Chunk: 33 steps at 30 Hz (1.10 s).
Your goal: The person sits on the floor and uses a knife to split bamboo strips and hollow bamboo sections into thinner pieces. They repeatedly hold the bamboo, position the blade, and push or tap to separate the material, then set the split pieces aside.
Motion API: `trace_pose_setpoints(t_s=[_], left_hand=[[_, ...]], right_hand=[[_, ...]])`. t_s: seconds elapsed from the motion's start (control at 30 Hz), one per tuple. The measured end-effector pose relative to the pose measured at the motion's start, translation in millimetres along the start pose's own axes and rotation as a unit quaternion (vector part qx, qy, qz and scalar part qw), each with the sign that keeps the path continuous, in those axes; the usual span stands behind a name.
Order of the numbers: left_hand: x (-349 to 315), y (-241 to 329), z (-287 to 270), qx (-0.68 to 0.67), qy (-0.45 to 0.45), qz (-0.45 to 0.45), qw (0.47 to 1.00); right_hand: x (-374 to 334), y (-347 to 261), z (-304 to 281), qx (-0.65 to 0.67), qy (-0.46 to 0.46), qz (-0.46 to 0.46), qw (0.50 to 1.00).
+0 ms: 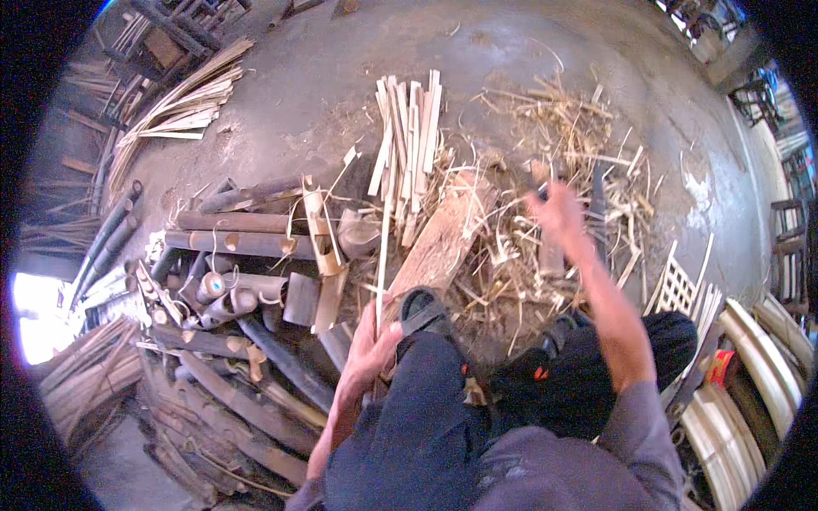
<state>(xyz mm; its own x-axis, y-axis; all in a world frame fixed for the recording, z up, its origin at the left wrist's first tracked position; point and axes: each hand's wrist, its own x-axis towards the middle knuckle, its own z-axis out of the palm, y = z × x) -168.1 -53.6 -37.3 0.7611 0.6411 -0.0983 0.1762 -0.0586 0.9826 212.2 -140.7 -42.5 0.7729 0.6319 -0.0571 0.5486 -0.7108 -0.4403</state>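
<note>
My left hand (371, 349) is closed around a long pale bamboo strip (385, 255) beside my left knee; the strip points up and away from me. Out over the shavings, my right hand (561, 217) is blurred, with a small dark patch at its fingertips that I cannot make out. Just right of that hand lies a long dark blade-like piece (598, 204). Between my hands a worn wooden board (443, 238) slants away from my left knee. Beyond my left hand, a bundle of split bamboo strips (413, 128) rests on the floor.
Curled shavings (562, 128) litter the floor ahead. Cut bamboo poles (247, 243) are heaped on the left, with more strips (192, 102) farther back. Split bamboo lengths (724, 443) and a woven lattice piece (676, 288) stand at my right.
</note>
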Motion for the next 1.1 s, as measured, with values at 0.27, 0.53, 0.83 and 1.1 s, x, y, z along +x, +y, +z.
trace_pose_setpoints(t_s=[0.27, 0.53, 0.83, 1.1], left_hand=[[42.3, 17.5, 13.9, -0.288, -0.033, -0.209, 0.934], [5.6, 21.2, -1.8, -0.138, -0.061, -0.219, 0.964], [32.8, 32.5, 14.4, 0.045, -0.016, -0.237, 0.97], [13.2, 8.6, 11.9, -0.216, -0.006, -0.205, 0.955]], right_hand=[[-93.1, -61.8, 41.6, -0.041, -0.149, -0.304, 0.94], [-16.8, -27.7, -4.3, 0.056, -0.052, -0.07, 0.995], [-84.6, -70.6, 32.2, -0.063, -0.144, -0.267, 0.951], [-51.9, -36.0, 15.7, 0.035, -0.126, -0.107, 0.986]])
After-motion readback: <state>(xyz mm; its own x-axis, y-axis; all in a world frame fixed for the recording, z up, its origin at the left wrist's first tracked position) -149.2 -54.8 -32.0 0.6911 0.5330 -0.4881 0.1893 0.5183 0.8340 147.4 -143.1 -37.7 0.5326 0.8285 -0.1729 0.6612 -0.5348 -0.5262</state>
